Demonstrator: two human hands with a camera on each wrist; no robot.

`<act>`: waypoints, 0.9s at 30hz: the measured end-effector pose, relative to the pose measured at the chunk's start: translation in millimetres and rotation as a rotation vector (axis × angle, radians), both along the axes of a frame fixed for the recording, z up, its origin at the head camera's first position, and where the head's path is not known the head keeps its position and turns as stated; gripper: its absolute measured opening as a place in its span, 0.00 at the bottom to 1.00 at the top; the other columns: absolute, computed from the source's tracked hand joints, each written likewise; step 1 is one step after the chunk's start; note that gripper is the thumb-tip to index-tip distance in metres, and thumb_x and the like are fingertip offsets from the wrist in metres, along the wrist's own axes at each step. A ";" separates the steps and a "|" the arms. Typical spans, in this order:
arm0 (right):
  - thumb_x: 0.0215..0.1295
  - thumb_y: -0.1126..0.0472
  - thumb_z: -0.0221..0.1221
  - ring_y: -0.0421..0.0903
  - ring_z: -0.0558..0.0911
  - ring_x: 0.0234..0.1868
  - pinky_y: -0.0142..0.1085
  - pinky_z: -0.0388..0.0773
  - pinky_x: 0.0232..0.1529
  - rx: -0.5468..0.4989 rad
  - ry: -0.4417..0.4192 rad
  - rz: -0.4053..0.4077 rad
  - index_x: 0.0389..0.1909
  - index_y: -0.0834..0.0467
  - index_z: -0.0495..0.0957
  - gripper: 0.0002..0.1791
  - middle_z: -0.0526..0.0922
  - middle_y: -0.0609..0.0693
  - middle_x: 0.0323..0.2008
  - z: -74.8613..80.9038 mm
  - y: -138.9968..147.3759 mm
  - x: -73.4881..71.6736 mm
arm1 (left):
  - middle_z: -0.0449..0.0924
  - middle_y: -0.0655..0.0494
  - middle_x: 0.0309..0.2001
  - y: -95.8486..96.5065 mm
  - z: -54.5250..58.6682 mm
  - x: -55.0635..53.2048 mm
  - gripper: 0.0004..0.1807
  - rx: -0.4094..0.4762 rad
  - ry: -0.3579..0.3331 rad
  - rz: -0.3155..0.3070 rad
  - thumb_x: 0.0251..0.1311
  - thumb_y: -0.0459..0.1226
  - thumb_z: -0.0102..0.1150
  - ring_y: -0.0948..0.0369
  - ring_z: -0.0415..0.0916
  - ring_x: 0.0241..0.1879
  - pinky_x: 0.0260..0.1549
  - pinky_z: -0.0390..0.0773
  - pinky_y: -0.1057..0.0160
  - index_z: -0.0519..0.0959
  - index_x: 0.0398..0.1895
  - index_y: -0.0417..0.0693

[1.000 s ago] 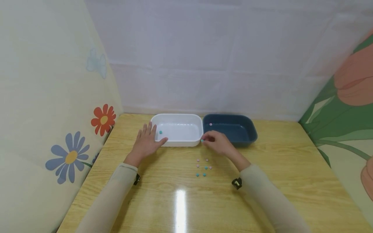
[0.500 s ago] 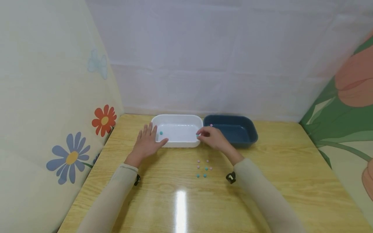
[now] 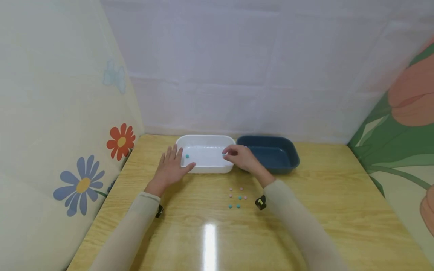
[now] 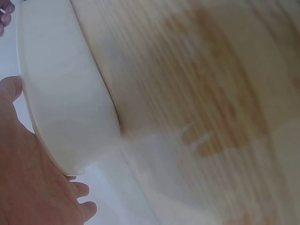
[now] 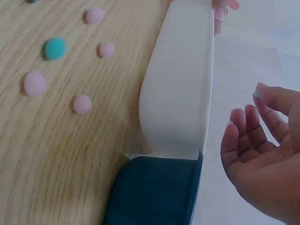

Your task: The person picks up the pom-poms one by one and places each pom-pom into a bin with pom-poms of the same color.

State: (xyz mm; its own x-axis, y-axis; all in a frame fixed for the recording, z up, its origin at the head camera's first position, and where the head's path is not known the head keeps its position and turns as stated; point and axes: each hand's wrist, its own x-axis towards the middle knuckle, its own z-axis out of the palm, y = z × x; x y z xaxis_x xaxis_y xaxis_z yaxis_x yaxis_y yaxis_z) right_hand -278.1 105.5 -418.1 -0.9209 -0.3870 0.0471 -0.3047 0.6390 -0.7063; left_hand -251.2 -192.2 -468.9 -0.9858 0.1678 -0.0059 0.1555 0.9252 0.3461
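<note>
Over the right part of a white rectangular container, my right hand pinches a small teal ball between thumb and index finger. The other fingers curl loosely. At the container's left front corner, my left hand rests with spread, straight fingers, its thumb over the rim. One teal ball lies inside near that hand. A dark blue container stands against the white one on the right; my right hand mostly hides the pink ball at its left end.
On the wooden table, in front of the containers, several small pink and teal balls lie loose, among them a teal ball and a pink ball. A white cloth backdrop hangs just behind the containers.
My right hand has moved left with the teal ball, from where the two containers meet to above the white container. My left hand has stayed at its corner.
</note>
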 end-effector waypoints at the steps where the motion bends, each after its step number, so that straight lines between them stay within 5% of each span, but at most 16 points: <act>1: 0.70 0.54 0.64 0.46 0.80 0.42 0.40 0.77 0.46 -0.003 -0.004 -0.002 0.48 0.54 0.84 0.11 0.84 0.49 0.40 0.0 -1.2 -1.0 | 0.29 0.39 0.82 0.0 0.0 0.4 0.60 0.000 0.000 -0.001 0.63 0.77 0.30 0.39 0.27 0.80 0.75 0.31 0.37 0.41 0.82 0.39; 27: 0.69 0.57 0.64 0.47 0.80 0.44 0.42 0.77 0.50 0.016 0.030 -0.019 0.46 0.56 0.85 0.10 0.84 0.51 0.39 -4.7 -36.8 -22.1 | 0.30 0.39 0.81 -1.3 -2.4 -2.1 0.61 -0.013 0.002 0.003 0.62 0.78 0.28 0.39 0.27 0.80 0.75 0.32 0.37 0.42 0.81 0.39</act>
State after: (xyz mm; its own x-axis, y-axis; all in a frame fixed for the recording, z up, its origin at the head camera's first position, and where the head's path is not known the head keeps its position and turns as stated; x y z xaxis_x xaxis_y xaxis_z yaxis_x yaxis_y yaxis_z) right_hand -300.1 68.7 -422.9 -0.9262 -0.3706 0.0692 -0.3137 0.6559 -0.6866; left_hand -253.3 -193.6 -471.3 -0.9863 0.1649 -0.0063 0.1533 0.9300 0.3339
